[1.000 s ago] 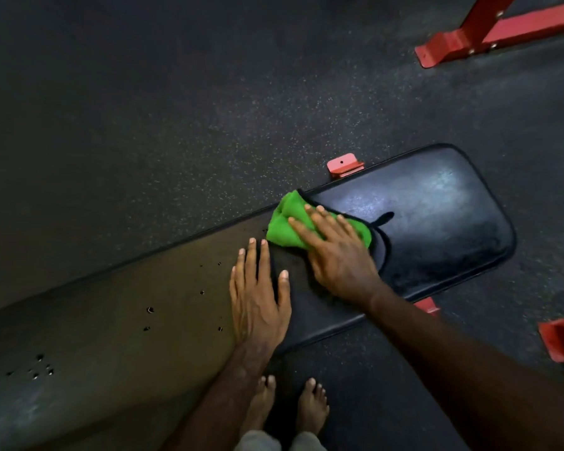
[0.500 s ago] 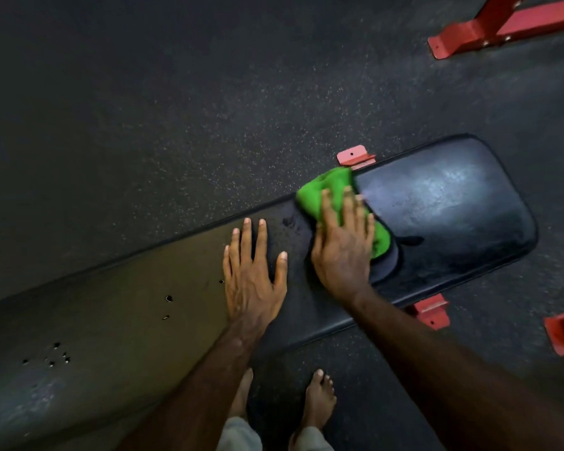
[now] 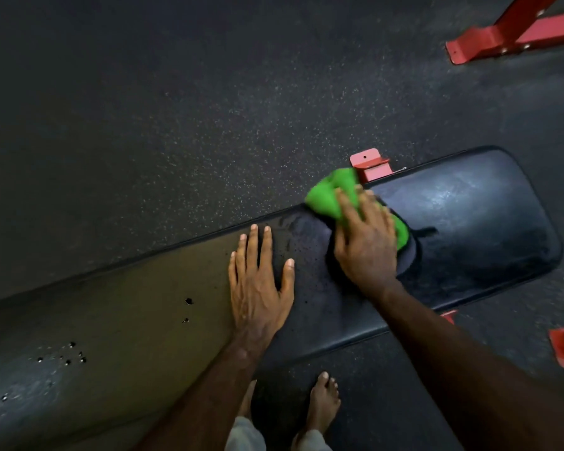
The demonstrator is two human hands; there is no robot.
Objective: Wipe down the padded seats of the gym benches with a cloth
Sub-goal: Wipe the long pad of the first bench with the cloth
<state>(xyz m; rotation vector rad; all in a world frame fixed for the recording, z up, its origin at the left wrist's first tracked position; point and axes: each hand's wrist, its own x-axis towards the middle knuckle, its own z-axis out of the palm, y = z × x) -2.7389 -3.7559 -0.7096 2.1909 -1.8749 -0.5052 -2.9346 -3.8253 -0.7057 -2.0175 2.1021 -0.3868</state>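
A long padded bench seat (image 3: 469, 242), covered in smooth black vinyl with rounded corners and a rolled edge, is seen running diagonally across the view from lower left to upper right. A crumpled bright green cloth (image 3: 331, 196), soft and apparently of microfibre though blurred, is pressed onto the far edge of the pad by the right hand (image 3: 367, 245), whose fingers are laid flat and slightly spread over it rather than curled round it. A dull sheen with faint streaks is shown on the vinyl to the right of the cloth, and fine droplets or specks are scattered just left of it. The left hand (image 3: 258, 288) is rested palm down on the pad, fingers straight and together, thumb spread, holding nothing. Several small punctures (image 3: 188, 301) are seen in the worn, lighter stretch of upholstery toward the lower left. Red painted steel bench feet (image 3: 370, 164) are visible just beyond the cloth and under the near edge. Speckled black rubber flooring (image 3: 209, 125) surrounds the bench, and a red metal frame (image 3: 515, 34) stands on it at the upper right. Two bare feet (image 3: 323, 405) are planted on the floor beside the near edge.
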